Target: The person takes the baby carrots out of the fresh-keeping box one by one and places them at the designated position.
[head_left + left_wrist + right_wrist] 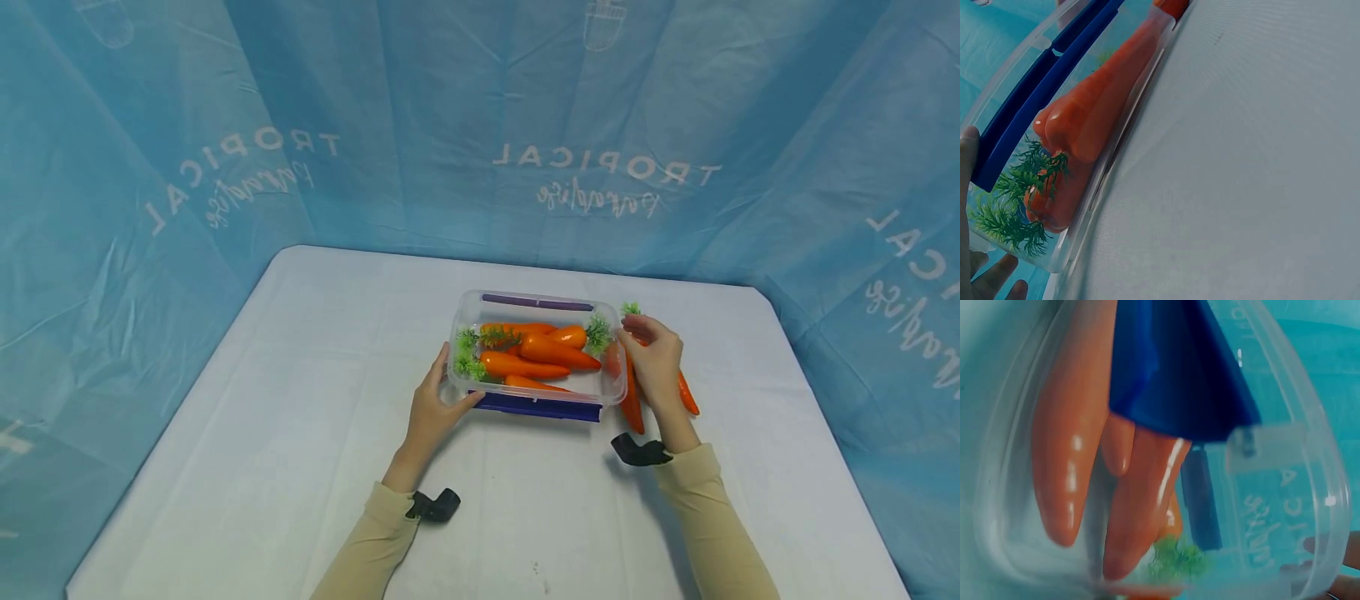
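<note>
While the left hand [432,415] clamps its fingers on the clear container [611,400] at its left end, the right hand [656,360], finger closure indeterminable, sits at the right end, nearest loose carrots [633,400] lying near-to-far on the tabletop [300,417].

The head view looks forward and down from above the bench [262,467], far enough back to show the whole box [588,383] mid-frame and the curtain [450,108] across the top. The left wrist view is close and slanted: box at upper left, bench filling the right, fingers [996,277] at lower left. The right wrist view is nearer yet and blurred; it seems to look through the box's clear wall. All three share the box and carrots [558,352].
</note>
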Motion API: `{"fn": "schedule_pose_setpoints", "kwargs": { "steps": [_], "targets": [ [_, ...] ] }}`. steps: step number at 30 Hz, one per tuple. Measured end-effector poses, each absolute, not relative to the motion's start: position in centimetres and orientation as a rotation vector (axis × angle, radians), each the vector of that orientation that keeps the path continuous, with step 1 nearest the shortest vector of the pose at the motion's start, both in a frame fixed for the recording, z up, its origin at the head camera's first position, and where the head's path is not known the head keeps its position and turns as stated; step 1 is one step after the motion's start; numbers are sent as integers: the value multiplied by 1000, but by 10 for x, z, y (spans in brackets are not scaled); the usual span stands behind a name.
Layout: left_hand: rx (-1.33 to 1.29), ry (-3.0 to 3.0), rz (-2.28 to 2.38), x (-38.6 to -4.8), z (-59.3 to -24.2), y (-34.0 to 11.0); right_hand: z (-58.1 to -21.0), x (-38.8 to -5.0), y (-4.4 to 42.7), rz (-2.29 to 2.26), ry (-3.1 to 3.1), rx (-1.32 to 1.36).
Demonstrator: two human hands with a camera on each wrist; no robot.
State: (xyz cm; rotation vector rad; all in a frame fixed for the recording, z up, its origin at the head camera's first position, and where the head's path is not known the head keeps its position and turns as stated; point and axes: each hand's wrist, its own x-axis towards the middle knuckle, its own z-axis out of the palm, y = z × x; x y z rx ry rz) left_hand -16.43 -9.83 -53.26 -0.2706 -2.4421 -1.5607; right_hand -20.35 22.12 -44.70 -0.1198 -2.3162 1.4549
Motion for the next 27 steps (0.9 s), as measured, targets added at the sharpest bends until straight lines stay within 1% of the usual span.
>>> {"fn": "schedule_pose_setpoints", "kwargs": {
  "steps": [4,5,7,11,27],
  "targets": [
    [-282,-2434,-1556,-164,-534,-98,-428,-195,205,1469,-2349,-84],
    [-286,-2433,-1553,-165,-534,-98,-428,-195,204,1473,-2354,-78],
    [-289,-2432,-1552,-165,-534,-99,-431,-197,202,1475,-2362,-63],
    [-288,-2434,-1550,-165,-534,-99,-449,-208,204,1479,-2360,-35],
    [-314,-2416,-1538,-164,-532,-99,-448,-216,185,1479,-2393,48]
  ]
}}
